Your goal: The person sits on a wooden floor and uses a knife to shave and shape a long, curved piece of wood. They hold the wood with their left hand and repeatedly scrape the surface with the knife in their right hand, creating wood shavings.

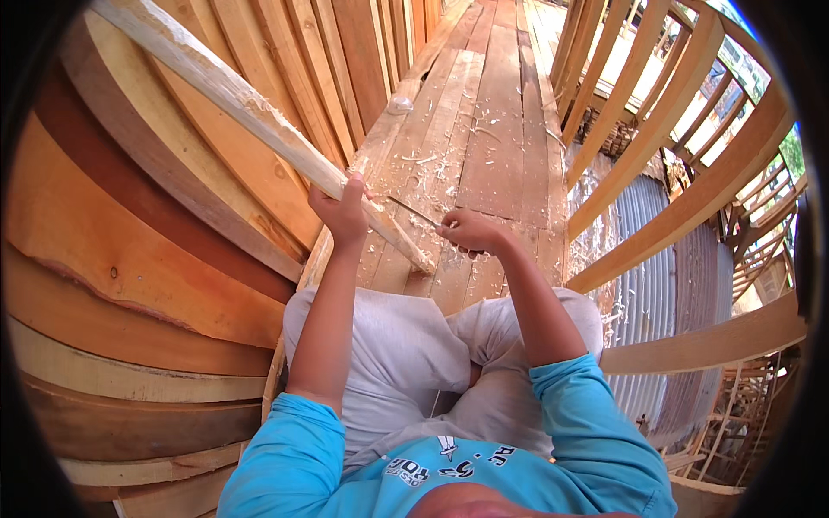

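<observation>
- Pale wooden pole [246, 105] dominates the head view, its long axis slanting from upper left down to a lower-right end over the plank floor [501, 129]!
- Left hand [344, 211] wraps it near that end, forearm reaching forward.
- Right hand [473, 231], palm inward, grips a slim knife [414, 211], blade aimed up-left toward the pole; contact, can't tell.

We wear a turquoise T-shirt [518, 473], its near-side chest printed with dark-and-white lettering [408, 470] and a small white pointed figure [446, 448]. Our left sleeve [289, 449] and right sleeve [591, 432] are creased; our pale grey trousers [393, 337] look loose and wrinkled.
</observation>
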Motion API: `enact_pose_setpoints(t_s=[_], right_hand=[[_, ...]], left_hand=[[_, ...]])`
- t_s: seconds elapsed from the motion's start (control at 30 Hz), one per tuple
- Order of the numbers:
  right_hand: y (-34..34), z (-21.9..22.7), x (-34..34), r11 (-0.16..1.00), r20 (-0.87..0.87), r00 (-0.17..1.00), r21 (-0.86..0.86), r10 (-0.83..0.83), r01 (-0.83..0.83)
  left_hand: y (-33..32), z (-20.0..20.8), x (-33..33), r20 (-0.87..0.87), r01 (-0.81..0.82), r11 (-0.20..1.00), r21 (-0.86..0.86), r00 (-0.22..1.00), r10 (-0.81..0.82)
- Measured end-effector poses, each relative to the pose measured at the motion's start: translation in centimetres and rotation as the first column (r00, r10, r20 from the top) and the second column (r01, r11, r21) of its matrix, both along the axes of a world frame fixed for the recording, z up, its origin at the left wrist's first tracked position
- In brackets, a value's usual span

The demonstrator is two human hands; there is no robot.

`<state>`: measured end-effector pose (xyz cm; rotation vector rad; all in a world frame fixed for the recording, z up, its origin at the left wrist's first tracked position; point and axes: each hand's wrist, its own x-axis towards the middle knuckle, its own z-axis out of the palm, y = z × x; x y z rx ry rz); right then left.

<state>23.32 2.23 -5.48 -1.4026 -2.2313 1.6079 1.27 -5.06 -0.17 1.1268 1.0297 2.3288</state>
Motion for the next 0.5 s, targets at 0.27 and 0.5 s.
enact_pose_setpoints(t_s=[0.27,0.5], right_hand=[[-3.6,-6.2,-0.7,0.961,-0.039,0.991,0.245,-0.126,0.131],[0.0,-3.6,-4.8,0.942,-0.063,0.955,0.158,-0.290,0.296]], left_hand=[[-0.8,0.2,-0.7,0.041,0.132,0.991,0.002,0.990,-0.132],[-1.4,0.5,-1.1,0.012,0.103,0.994,0.031,0.995,-0.104]])
